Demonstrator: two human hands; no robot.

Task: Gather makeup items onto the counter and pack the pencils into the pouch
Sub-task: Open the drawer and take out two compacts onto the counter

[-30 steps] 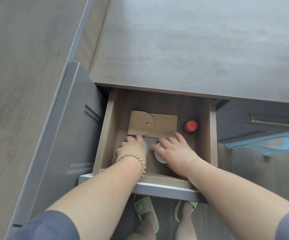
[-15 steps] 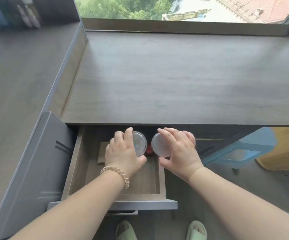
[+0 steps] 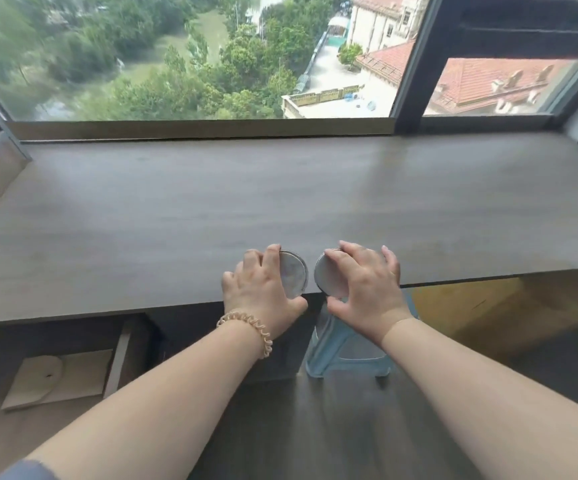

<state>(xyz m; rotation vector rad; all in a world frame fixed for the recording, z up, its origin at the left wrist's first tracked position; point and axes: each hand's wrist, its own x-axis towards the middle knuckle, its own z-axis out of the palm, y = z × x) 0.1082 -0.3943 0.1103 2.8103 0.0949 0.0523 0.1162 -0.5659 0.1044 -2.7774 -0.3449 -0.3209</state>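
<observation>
My left hand [image 3: 263, 289] grips a round clear-lidded makeup container [image 3: 292, 273] over the front edge of the grey wooden counter [image 3: 280, 188]. Close beside it, my right hand [image 3: 363, 289] holds a second round container [image 3: 329, 277] of the same kind. Both containers are partly covered by my fingers. Whether they touch the counter I cannot tell. No pencils or pouch are in view.
The open drawer [image 3: 118, 362] at lower left holds a tan wooden piece [image 3: 55, 379]. A light blue plastic stool [image 3: 343, 348] stands on the floor under my right hand. A window sill [image 3: 204, 129] runs along the counter's back edge.
Both hands lifted the two round containers out of the drawer and carried them up and forward to the counter's front edge. The view tilted up to the window.
</observation>
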